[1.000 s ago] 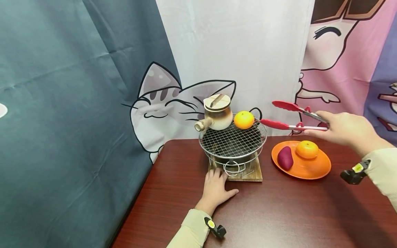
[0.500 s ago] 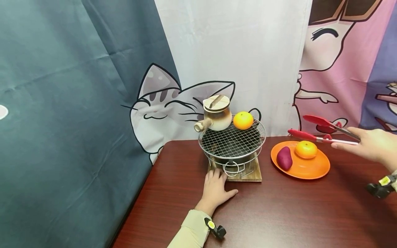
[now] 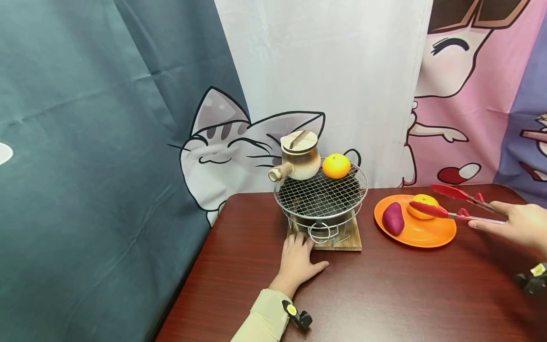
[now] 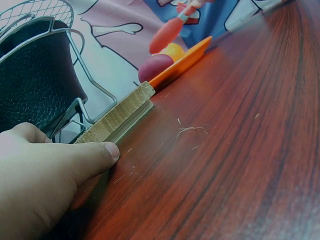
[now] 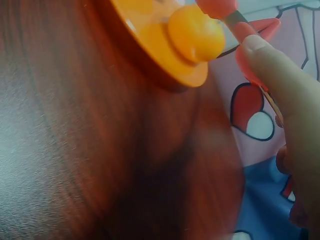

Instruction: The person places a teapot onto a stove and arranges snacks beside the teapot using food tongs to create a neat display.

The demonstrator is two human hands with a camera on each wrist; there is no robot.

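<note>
My left hand (image 3: 297,261) rests at the front left of the wooden board (image 3: 348,241) under a round tabletop grill (image 3: 320,219), fingers spread. In the left wrist view its thumb (image 4: 107,150) lies along the board's edge. My right hand (image 3: 519,225) grips red-tipped metal tongs (image 3: 429,209), their arms apart with nothing between them. The lower tip overlaps a tangerine (image 3: 423,198) on the orange plate (image 3: 431,239) in the head view. A purple sweet potato (image 3: 393,218) lies beside that tangerine.
On the grill's wire mesh stand a lidded clay pot (image 3: 305,166) with a side handle and another tangerine (image 3: 336,166). Behind the dark red table (image 3: 384,294) hangs a cartoon-printed curtain (image 3: 359,71).
My right hand has carried the tongs from beside the grill tangerine rightward and down to the plate. The left hand stays where it was.
</note>
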